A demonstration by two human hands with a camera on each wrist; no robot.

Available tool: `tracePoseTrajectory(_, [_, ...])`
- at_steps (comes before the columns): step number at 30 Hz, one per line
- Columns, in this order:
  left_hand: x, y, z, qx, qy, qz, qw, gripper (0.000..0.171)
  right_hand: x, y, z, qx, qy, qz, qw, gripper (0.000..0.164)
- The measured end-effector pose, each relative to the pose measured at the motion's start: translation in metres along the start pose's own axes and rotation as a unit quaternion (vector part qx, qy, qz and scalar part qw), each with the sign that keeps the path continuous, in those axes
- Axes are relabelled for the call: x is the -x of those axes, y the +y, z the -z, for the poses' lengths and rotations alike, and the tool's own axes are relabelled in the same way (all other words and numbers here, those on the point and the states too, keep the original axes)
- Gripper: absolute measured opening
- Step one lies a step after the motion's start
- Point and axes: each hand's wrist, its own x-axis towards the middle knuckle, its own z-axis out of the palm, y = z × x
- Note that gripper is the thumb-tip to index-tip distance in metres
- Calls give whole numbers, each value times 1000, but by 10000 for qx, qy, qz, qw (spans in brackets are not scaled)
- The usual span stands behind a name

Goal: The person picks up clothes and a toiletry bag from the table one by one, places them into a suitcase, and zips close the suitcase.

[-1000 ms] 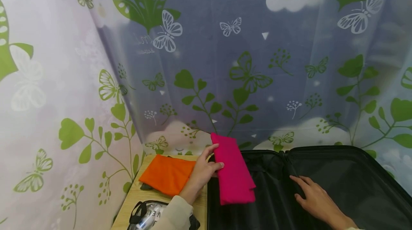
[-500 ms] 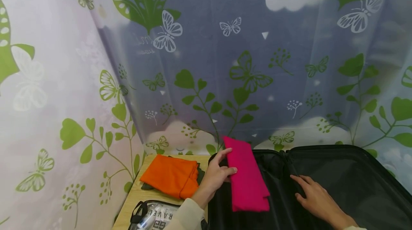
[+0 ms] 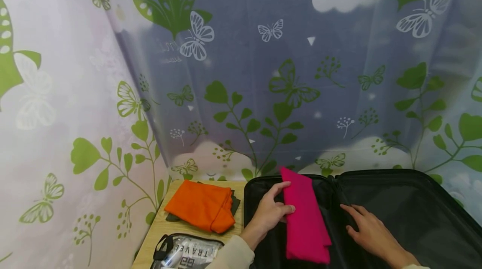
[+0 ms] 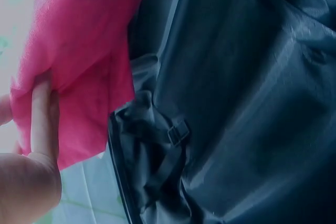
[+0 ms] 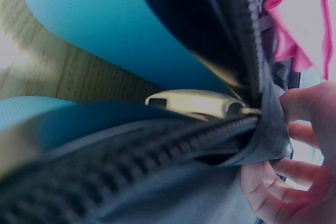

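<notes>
My left hand (image 3: 270, 211) pinches a folded bright pink cloth (image 3: 305, 219) by its left edge, thumb and fingers on either side. The cloth hangs lengthwise over the left half of an open black-lined suitcase (image 3: 410, 210). In the left wrist view the fingers press into the pink cloth (image 4: 86, 40), beside the dark lining and a strap buckle (image 4: 178, 132). My right hand (image 3: 373, 229) holds the suitcase's middle edge, between the halves. Up close, its thumb and fingers (image 5: 299, 174) close on the black fabric (image 5: 270, 129) where the zipper tracks meet.
Left of the suitcase, a folded orange cloth (image 3: 199, 206) lies over a dark one on a wooden table (image 3: 158, 229). In front of it lies a clear pouch (image 3: 188, 252) marked TRAVEL with a black strap. A printed curtain (image 3: 241, 72) hangs close behind.
My left hand has carried the pink cloth to the right and slightly toward me, farther over the suitcase's left half. The orange cloth and the pouch show more fully. My right hand stays put.
</notes>
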Motion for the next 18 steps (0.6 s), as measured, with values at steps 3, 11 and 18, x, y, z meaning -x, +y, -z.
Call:
tracePoseTrajectory(3, [-1,-2,-8,51,-52,65,10000,69,0,0,0,13,38,15,10000,64])
tracePoseTrajectory(11, [1,-8,-28,4,-51,250,9997,67,0,-1,0,11,36,30,10000,64])
tracePoseTrajectory(18, [1,-17,-44,-16,7,297,9996,68,-1,-2,1,30,-38,-48,10000,63])
